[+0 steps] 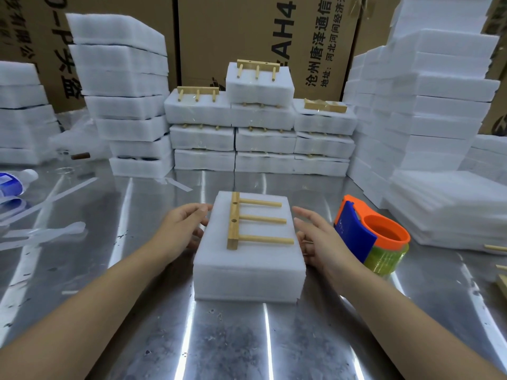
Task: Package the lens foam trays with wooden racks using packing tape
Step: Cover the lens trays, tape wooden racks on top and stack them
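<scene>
One foam tray stack (248, 272) sits at the centre of the metal counter (137, 270), directly in front of the person. A wooden rack (258, 220) lies flat on its top face: the drilled bar runs along the left side and three pegs point right.

Left hand (181, 226): fingers released and lightly curved, with the tips against the stack's upper left edge. Right hand (321, 237): fingers released and extended alongside the stack's right side; contact cannot be confirmed. Neither hand grasps anything.

A tape dispenser (367, 231), orange and blue with a greenish roll, stands on the counter just right of the right hand.

Taped packages (260, 124), several with racks on top, are stacked in rows at the rear. Tall piles of plain foam (123, 86) flank them on both sides. Printed cardboard boxes (260, 28) stand behind.
</scene>
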